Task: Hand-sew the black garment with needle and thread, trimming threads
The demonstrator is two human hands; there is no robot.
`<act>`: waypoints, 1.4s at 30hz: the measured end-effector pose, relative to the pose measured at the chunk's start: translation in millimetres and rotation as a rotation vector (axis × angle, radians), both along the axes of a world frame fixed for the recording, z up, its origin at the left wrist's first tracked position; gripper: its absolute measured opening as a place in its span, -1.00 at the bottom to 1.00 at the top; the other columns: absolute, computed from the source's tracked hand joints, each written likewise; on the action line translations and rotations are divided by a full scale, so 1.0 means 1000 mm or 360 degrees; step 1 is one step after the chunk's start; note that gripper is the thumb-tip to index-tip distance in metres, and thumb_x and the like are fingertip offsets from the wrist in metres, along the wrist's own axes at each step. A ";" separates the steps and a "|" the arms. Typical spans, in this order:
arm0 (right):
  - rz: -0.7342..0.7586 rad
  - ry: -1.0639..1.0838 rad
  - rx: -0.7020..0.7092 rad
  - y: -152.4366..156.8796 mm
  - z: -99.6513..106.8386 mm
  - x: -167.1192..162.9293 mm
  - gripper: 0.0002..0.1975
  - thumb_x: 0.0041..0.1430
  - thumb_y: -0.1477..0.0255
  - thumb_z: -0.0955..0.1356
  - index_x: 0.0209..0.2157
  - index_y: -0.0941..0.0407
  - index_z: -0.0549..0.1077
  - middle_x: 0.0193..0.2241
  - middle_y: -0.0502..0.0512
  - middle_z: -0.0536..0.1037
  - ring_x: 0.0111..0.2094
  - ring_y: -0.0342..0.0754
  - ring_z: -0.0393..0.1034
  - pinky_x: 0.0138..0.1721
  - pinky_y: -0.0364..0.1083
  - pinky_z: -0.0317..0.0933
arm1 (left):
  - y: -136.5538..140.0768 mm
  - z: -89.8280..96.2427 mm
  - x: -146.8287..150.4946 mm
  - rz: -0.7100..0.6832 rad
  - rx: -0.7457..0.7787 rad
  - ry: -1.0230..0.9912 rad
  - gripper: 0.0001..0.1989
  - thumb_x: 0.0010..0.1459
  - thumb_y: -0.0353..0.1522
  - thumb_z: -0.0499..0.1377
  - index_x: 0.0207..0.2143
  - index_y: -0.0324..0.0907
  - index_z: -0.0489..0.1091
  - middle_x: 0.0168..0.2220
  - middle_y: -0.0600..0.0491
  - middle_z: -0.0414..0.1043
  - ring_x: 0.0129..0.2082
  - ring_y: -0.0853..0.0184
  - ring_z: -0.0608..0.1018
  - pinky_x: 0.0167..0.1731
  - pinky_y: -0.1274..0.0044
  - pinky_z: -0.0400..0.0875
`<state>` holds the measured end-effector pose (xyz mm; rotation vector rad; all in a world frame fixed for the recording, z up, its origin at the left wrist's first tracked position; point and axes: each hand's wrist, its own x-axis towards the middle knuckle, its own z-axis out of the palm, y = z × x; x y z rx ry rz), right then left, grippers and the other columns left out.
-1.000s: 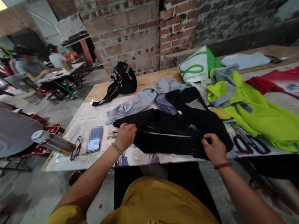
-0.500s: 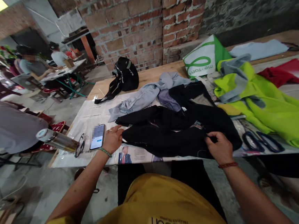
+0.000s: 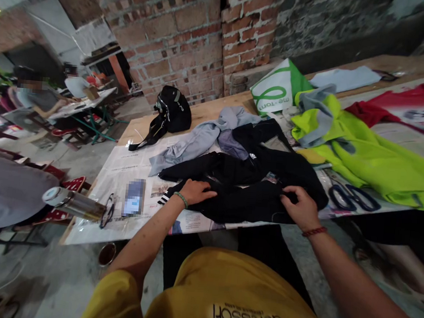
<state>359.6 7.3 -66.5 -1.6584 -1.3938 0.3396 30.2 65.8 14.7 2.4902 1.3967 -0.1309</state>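
A black garment (image 3: 238,201) with white stripes at one end and a small white logo is spread near the table's front edge. Flat on its near sleeve or leg lies my left hand (image 3: 195,193), thumb and fingers apart. My right hand (image 3: 300,205) pinches the same garment further right, thumb and forefinger together at its edge. Behind it a grey piece of clothing (image 3: 194,145) is stretched out, partly under the black one. Dark-handled scissors (image 3: 353,197) rest just right of the garment.
On the newspaper-covered table (image 3: 95,225) are a phone (image 3: 133,199), glasses (image 3: 108,212), a bottle (image 3: 76,203) and a black bag (image 3: 174,108). A green-white bag (image 3: 277,88), neon-yellow clothing (image 3: 375,163) and a red shirt (image 3: 406,104) lie right. A seated person (image 3: 9,186) is at left.
My left hand has moved right from the striped end onto the middle of the black garment's near part, and the white stripes now show. The right hand keeps its pinch.
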 end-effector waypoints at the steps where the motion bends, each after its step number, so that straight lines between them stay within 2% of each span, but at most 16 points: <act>1: 0.0059 0.0045 0.0005 -0.002 0.000 0.001 -0.82 -0.09 0.35 0.31 -0.36 0.05 0.38 -0.30 0.09 0.51 -0.24 0.06 0.40 -0.17 0.06 0.26 | 0.003 0.002 -0.004 -0.0031 -0.0067 -0.0005 -0.67 0.13 -0.13 0.06 -0.18 -0.10 0.46 -0.23 0.07 0.52 -0.18 0.26 0.50 -0.15 0.48 0.31; 3: 0.0191 0.0209 0.0041 -0.005 0.002 0.003 -0.74 -0.06 0.33 0.32 -0.25 0.05 0.37 -0.25 0.09 0.51 -0.19 0.06 0.40 -0.12 0.08 0.26 | 0.005 0.005 -0.014 -0.0093 -0.0162 -0.0133 -0.79 0.07 -0.24 0.15 -0.30 -0.13 0.50 -0.36 0.10 0.52 -0.31 0.32 0.52 -0.25 0.56 0.34; 6: 0.0150 0.0411 0.0150 -0.007 0.016 0.003 -0.71 0.03 0.28 0.30 -0.18 0.05 0.35 -0.23 0.11 0.51 -0.16 0.04 0.40 -0.08 0.10 0.25 | 0.000 0.012 -0.025 -0.0062 -0.0003 -0.0609 -0.85 0.05 -0.35 0.16 -0.37 -0.18 0.51 -0.37 0.06 0.50 -0.37 0.37 0.50 -0.30 0.57 0.36; 8: 0.0014 0.0320 0.0249 -0.004 0.036 -0.001 -0.73 0.06 0.27 0.30 -0.19 0.05 0.37 -0.22 0.12 0.50 -0.16 0.05 0.39 -0.05 0.12 0.23 | -0.003 0.021 -0.027 -0.0056 0.0185 -0.0907 -0.85 0.06 -0.38 0.15 -0.36 -0.19 0.51 -0.32 0.01 0.50 -0.31 0.35 0.51 -0.22 0.54 0.37; 10: 0.0071 0.0147 0.0325 0.003 0.064 -0.013 -0.74 0.06 0.27 0.31 -0.20 0.04 0.41 -0.19 0.12 0.49 -0.12 0.06 0.36 0.00 0.12 0.18 | -0.006 0.033 -0.023 -0.0094 0.0316 -0.1072 -0.86 0.06 -0.41 0.15 -0.36 -0.19 0.52 -0.26 -0.02 0.51 -0.21 0.31 0.50 -0.11 0.49 0.35; 12: 0.0434 0.0139 0.0243 0.015 0.093 -0.032 -0.71 0.05 0.27 0.31 -0.16 0.01 0.41 -0.12 0.10 0.47 -0.08 0.05 0.34 0.01 0.09 0.17 | -0.008 0.047 -0.015 -0.0142 0.0362 -0.1151 -0.88 0.03 -0.43 0.17 -0.39 -0.19 0.51 -0.20 -0.04 0.50 -0.15 0.28 0.49 -0.06 0.46 0.32; 15: 0.1147 0.0295 -0.0152 0.036 0.123 -0.066 -0.61 -0.01 0.26 0.34 -0.09 0.03 0.39 -0.11 0.09 0.47 -0.07 0.02 0.33 -0.01 0.04 0.16 | -0.007 0.067 0.001 -0.0175 0.0279 -0.1215 -0.90 0.02 -0.42 0.18 -0.40 -0.20 0.50 -0.28 0.00 0.51 -0.24 0.33 0.50 -0.15 0.52 0.36; 17: 0.1451 0.0389 -0.0454 0.048 0.129 -0.085 -0.62 -0.04 0.21 0.35 -0.18 0.09 0.42 -0.23 0.07 0.50 -0.17 -0.02 0.36 -0.12 -0.02 0.19 | -0.004 0.076 0.007 -0.0092 0.0236 -0.1225 -0.90 0.01 -0.40 0.18 -0.41 -0.21 0.49 -0.37 0.05 0.50 -0.34 0.38 0.50 -0.26 0.57 0.36; 19: 0.1557 0.0393 -0.0684 0.057 0.126 -0.096 -0.65 -0.09 0.15 0.36 -0.36 0.14 0.44 -0.42 0.01 0.48 -0.35 -0.10 0.33 -0.27 -0.09 0.18 | 0.001 0.081 0.008 0.0035 0.0202 -0.1196 -0.90 -0.01 -0.37 0.19 -0.43 -0.21 0.48 -0.45 0.11 0.47 -0.42 0.42 0.47 -0.35 0.60 0.33; 22: 0.1520 0.0321 -0.0840 0.065 0.117 -0.096 -0.62 -0.14 0.10 0.39 -0.55 0.15 0.36 -0.59 -0.08 0.35 -0.50 -0.19 0.21 -0.41 -0.15 0.08 | 0.010 0.082 -0.005 0.0155 0.0087 -0.1064 -0.89 -0.04 -0.35 0.21 -0.46 -0.21 0.47 -0.53 0.16 0.43 -0.48 0.44 0.42 -0.40 0.61 0.29; 27: 0.1239 0.0133 -0.0811 0.073 0.119 -0.075 -0.61 -0.21 0.08 0.41 -0.59 0.14 0.34 -0.64 -0.10 0.31 -0.53 -0.21 0.16 -0.46 -0.17 0.04 | 0.021 0.076 -0.037 0.0260 -0.0046 -0.0801 -0.87 -0.07 -0.32 0.21 -0.45 -0.19 0.48 -0.55 0.18 0.41 -0.51 0.45 0.39 -0.46 0.61 0.24; 31: 0.1074 0.0294 -0.0738 0.080 0.128 -0.064 -0.63 -0.22 0.11 0.43 -0.54 0.12 0.37 -0.58 -0.08 0.39 -0.52 -0.20 0.22 -0.45 -0.17 0.10 | 0.030 0.076 -0.055 0.0332 -0.0047 -0.0704 -0.84 -0.08 -0.30 0.19 -0.44 -0.18 0.48 -0.56 0.17 0.38 -0.52 0.42 0.39 -0.50 0.61 0.22; 34: 0.0973 0.0483 -0.0782 0.084 0.131 -0.062 -0.64 -0.24 0.14 0.44 -0.53 0.10 0.34 -0.62 -0.10 0.37 -0.58 -0.22 0.20 -0.51 -0.17 0.10 | 0.036 0.080 -0.066 0.0340 0.0006 -0.0656 -0.87 -0.08 -0.32 0.19 -0.46 -0.16 0.48 -0.57 0.17 0.37 -0.50 0.41 0.39 -0.46 0.60 0.23; 36: 0.0931 0.0591 -0.0805 0.086 0.131 -0.061 -0.63 -0.27 0.15 0.46 -0.53 0.10 0.32 -0.63 -0.11 0.36 -0.60 -0.22 0.19 -0.53 -0.18 0.10 | 0.039 0.081 -0.073 0.0379 0.0017 -0.0708 -0.87 -0.09 -0.31 0.20 -0.46 -0.15 0.48 -0.55 0.17 0.38 -0.48 0.40 0.40 -0.43 0.59 0.25; 39: 0.0909 0.0682 -0.0787 0.087 0.129 -0.060 -0.61 -0.31 0.15 0.47 -0.56 0.10 0.31 -0.64 -0.11 0.36 -0.59 -0.23 0.20 -0.53 -0.19 0.10 | 0.039 0.081 -0.083 0.0481 0.0007 -0.1002 -0.84 -0.15 -0.29 0.25 -0.48 -0.18 0.46 -0.50 0.15 0.40 -0.44 0.40 0.42 -0.40 0.58 0.28; 42: 0.0912 0.0731 -0.0767 0.089 0.127 -0.059 -0.60 -0.30 0.12 0.46 -0.58 0.11 0.31 -0.64 -0.10 0.36 -0.59 -0.23 0.20 -0.54 -0.19 0.09 | 0.037 0.077 -0.086 0.0658 -0.0250 -0.1422 -0.78 -0.18 -0.27 0.27 -0.49 -0.22 0.41 -0.55 0.14 0.37 -0.54 0.44 0.41 -0.50 0.59 0.28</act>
